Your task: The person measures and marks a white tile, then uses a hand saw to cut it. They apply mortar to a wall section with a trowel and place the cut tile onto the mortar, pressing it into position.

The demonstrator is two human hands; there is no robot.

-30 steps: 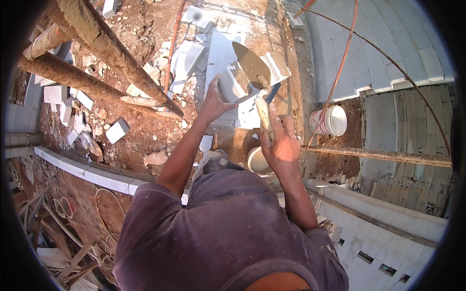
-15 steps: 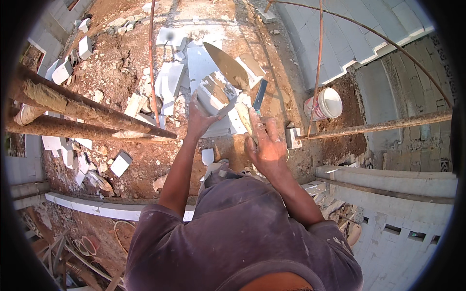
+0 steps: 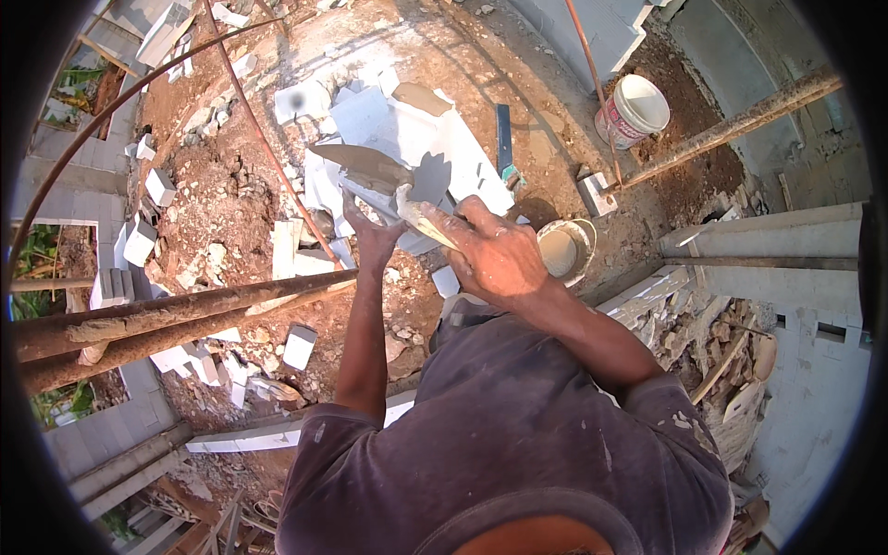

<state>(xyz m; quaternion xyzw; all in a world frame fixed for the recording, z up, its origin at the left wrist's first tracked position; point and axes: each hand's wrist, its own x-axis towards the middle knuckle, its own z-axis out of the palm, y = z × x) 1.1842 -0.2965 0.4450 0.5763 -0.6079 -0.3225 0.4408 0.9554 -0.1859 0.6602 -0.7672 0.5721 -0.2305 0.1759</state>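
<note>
A trowel with a pointed metal blade and a pale, mortar-smeared handle is in my right hand, whose fingers are wrapped round the handle. The blade points left, over a white block. My left hand has its thumb and fingers spread round the near end of that block; the blade and shadow hide part of it. Beyond lie larger white blocks or slabs, and a tan mortar patch shows on the far one.
A bucket of grey mix stands right of my right hand. Farther right are a white bucket and a rusty pole. A long dark-blue tool lies beyond. Rusty pipes cross at left, above rubble and broken blocks.
The trowel blade has swung left and down, now lying across the block by my left hand. My right hand has turned with it. The whole view has shifted, bringing the mix bucket into sight.
</note>
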